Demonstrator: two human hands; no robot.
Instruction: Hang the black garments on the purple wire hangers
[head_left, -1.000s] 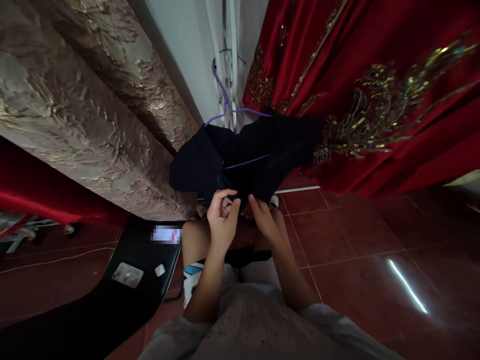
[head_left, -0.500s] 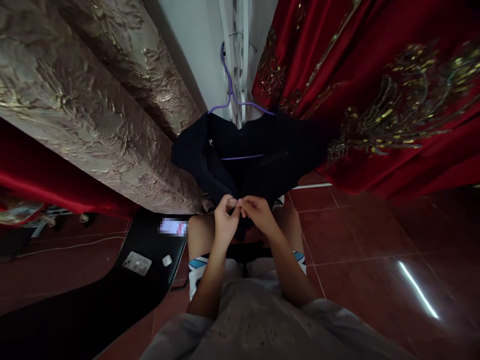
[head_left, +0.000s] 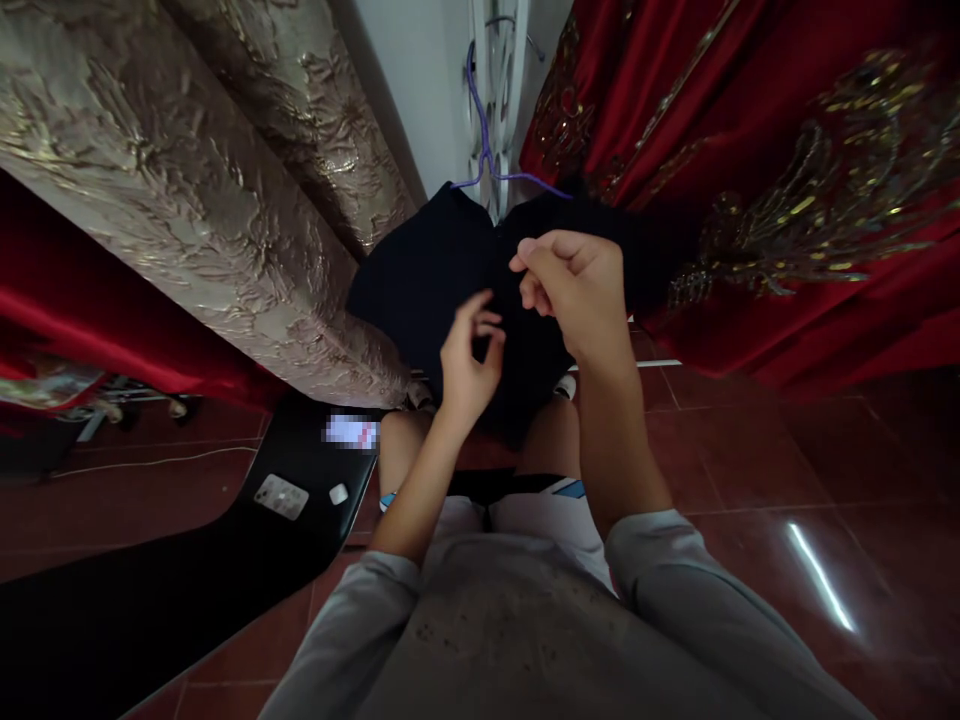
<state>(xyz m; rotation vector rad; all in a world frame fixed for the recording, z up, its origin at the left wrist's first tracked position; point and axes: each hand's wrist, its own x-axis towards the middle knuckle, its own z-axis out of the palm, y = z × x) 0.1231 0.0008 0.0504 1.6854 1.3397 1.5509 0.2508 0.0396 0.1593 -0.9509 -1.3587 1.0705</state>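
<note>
A dark navy garment (head_left: 420, 280) hangs in front of me on a purple hanger (head_left: 487, 165), which is hooked on a white window grille (head_left: 499, 60). My right hand (head_left: 577, 290) is raised near the garment's collar, with its fingers pinched together on something too small to make out. My left hand (head_left: 469, 355) is lower, at the middle of the garment's front. Its thumb and fingers are curled in a pinch on the dark fabric. Below the garment my bare knees and white shorts (head_left: 525, 500) show.
A gold embossed curtain (head_left: 187, 170) hangs on the left and a red curtain with gold embroidery (head_left: 787, 180) on the right. A black seat (head_left: 225, 560) at lower left carries a phone (head_left: 280, 496) and a small white item. The floor is of red tiles (head_left: 750, 470).
My right hand has gone up from the garment's lower edge to near the collar. My left hand has risen a little. The view has tilted, so the garment sits higher in frame.
</note>
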